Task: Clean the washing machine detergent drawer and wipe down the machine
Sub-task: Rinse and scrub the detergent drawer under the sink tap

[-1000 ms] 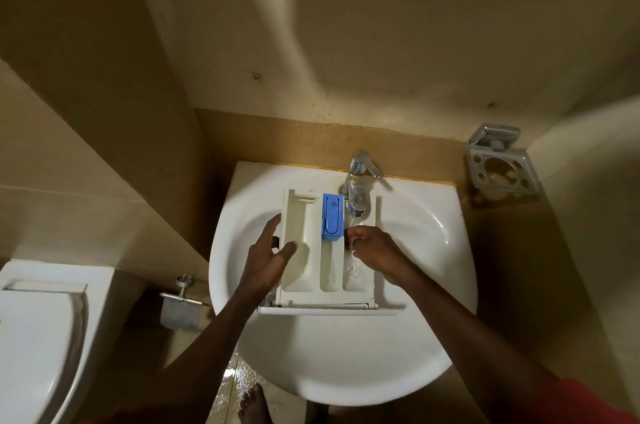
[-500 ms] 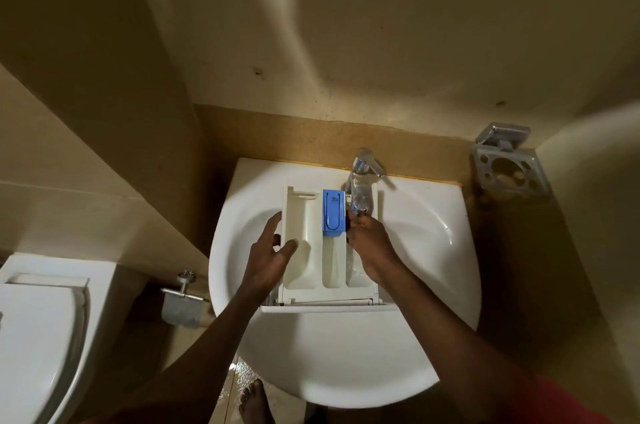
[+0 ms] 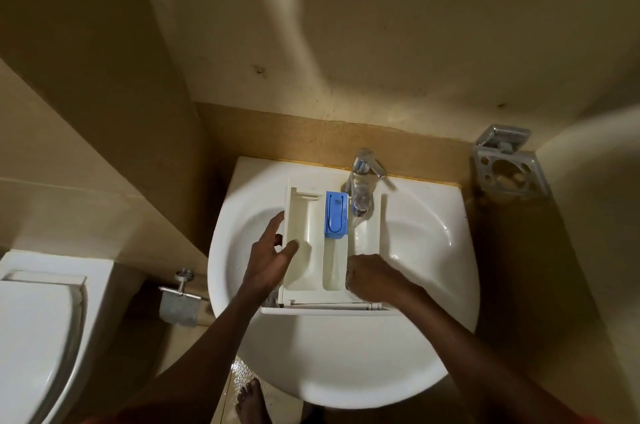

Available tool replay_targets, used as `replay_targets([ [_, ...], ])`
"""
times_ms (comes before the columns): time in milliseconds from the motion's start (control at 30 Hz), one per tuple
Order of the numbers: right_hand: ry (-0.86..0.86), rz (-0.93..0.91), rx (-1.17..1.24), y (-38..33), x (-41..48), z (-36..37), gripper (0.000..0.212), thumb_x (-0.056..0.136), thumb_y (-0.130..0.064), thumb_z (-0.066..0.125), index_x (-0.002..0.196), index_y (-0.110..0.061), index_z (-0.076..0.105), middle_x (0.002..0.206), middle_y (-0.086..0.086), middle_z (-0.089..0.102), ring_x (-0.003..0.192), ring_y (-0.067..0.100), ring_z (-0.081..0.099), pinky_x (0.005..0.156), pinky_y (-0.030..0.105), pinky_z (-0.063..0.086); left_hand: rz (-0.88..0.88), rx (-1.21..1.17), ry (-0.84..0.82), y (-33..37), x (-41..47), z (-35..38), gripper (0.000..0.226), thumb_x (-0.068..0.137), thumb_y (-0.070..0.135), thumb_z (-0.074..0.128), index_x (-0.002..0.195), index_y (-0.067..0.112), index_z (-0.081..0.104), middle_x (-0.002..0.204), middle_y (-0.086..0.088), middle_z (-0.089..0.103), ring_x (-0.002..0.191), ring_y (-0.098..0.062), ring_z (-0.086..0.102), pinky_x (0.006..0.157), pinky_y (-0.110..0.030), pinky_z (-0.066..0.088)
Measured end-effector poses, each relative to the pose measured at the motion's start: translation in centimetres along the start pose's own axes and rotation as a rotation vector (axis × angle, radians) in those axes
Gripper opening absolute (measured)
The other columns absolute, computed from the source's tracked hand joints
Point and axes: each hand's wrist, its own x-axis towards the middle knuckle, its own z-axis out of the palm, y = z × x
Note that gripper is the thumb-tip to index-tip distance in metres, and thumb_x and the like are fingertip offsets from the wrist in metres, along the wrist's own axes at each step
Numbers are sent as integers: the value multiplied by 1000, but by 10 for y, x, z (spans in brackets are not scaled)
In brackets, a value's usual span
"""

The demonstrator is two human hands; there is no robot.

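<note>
Detergent drawer (image 3: 313,250) lies flat across white sink (image 3: 346,371), back end under chrome tap (image 3: 363,181). Left hand (image 3: 268,257) clamps drawer's left wall, thumb inside left compartment, fingers outside. Right hand (image 3: 374,276) curled, fingers down in right compartment near front panel; whether closed on anything, cannot tell. Blue insert (image 3: 335,217) in middle compartment, beyond both hands. Water runs into right compartment just beyond right hand.

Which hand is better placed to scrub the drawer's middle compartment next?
Probably the right hand: it works in the tap-side compartment, beside the middle one. The left hand grips the detergent drawer by its left wall, steadying it.
</note>
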Motion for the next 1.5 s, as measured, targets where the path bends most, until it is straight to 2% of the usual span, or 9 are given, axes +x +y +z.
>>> replay_targets([
  [167,-14,29,1084,-3,-16,-8,19,91,10,45,91,3,63,91,17,67,86,28,67,90,33,54,-28,-34,-5,5,-3,1,64,91,28,62,149,30,35,122,0,60,103,-20,60,83,-36,54],
  [367,-128,-133,197,-46,-23,8,23,89,-8,53,82,-29,46,80,-9,48,71,5,46,62,16,38,1,17,-19,6,-8,-1,70,85,39,58,150,33,33,120,3,58,96,-13,59,84,-38,55],
  [533,60,-152,-5,-34,-20,31,56,89,-41,56,136,-17,38,129,4,50,117,22,51,95,33,45,-7,-15,-10,6,-12,4,63,93,29,59,151,30,33,120,3,59,93,-10,59,83,-36,55],
  [700,106,1,839,-40,7,30,72,67,-52,75,127,-28,43,121,-1,59,105,21,63,68,30,52,2,-9,-17,1,-17,8,61,94,28,57,150,32,33,122,2,62,91,-1,61,70,-20,54],
  [833,141,27,1290,-45,19,51,61,67,-31,69,126,-24,54,123,5,65,112,22,63,94,41,52,4,-1,-16,4,-18,8,59,97,23,57,151,29,33,125,4,58,91,-1,57,68,-15,48],
  [933,185,-126,844,-47,5,39,68,83,-47,58,145,-26,39,144,1,48,123,16,50,107,37,40,2,-12,18,10,-13,2,69,86,37,55,151,28,33,130,-4,61,94,-12,61,80,-32,56],
  [1100,-101,-242,-80,-32,-19,-10,31,97,-17,42,127,-7,42,120,11,58,95,23,57,77,32,43,18,59,0,4,-13,6,61,96,24,57,151,30,32,129,-6,61,97,-15,60,88,-44,56],
  [1200,163,-334,-535,-32,-25,-12,33,88,-1,43,120,-6,48,111,12,61,89,30,52,76,29,29,6,42,10,8,-16,7,67,88,35,54,151,32,32,125,-2,62,94,-13,61,88,-44,56],
  [1500,283,-559,-770,16,-22,13,47,63,-10,67,104,-32,73,130,-2,62,131,29,50,98,50,47,36,70,11,6,-8,4,61,97,19,57,151,29,32,121,3,58,96,-12,57,88,-41,53],
])
